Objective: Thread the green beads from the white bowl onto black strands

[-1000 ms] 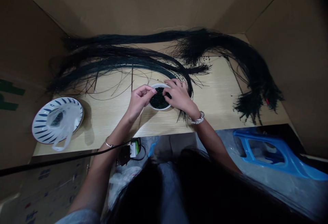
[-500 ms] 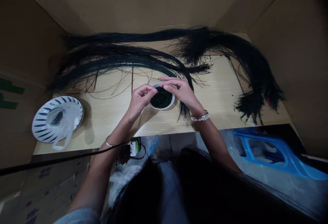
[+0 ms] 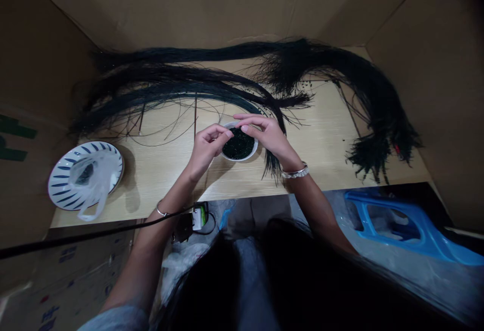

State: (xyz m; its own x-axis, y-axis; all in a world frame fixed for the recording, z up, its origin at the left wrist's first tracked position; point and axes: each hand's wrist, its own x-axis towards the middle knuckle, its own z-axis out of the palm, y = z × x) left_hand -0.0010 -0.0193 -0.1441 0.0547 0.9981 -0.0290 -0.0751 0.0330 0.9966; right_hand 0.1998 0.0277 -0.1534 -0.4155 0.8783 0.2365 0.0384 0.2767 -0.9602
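Note:
A small white bowl [image 3: 256, 148] full of tiny dark, glinting pieces that look like beads [image 3: 239, 145] stands near the table's front edge. At its left rim, my left hand [image 3: 207, 147] is closed in a pinch, thumb against forefinger; what lies between them is too small to make out. Over the bowl's upper right rim, my right hand [image 3: 266, 134] also pinches with thumb and forefinger, its other fingers stretched to the left. Whatever is in that pinch cannot be seen. Behind both hands lie long bundles of dark strands [image 3: 181, 81], one end [image 3: 273, 165] hanging down past my right hand.
A blue-striped white plate [image 3: 62, 189] with a clear plastic bag [image 3: 93, 182] sits at the left. Another dark strand bundle [image 3: 372, 86] curves along the right. Cardboard walls [image 3: 234, 3] enclose the table [image 3: 159, 169]. A black cable [image 3: 94, 236] crosses my left forearm; a blue stool [image 3: 427, 237] stands lower right.
Both hands stay almost exactly where they were, in the same pinches over the bowl. The view has shifted very slightly; nothing else has visibly moved.

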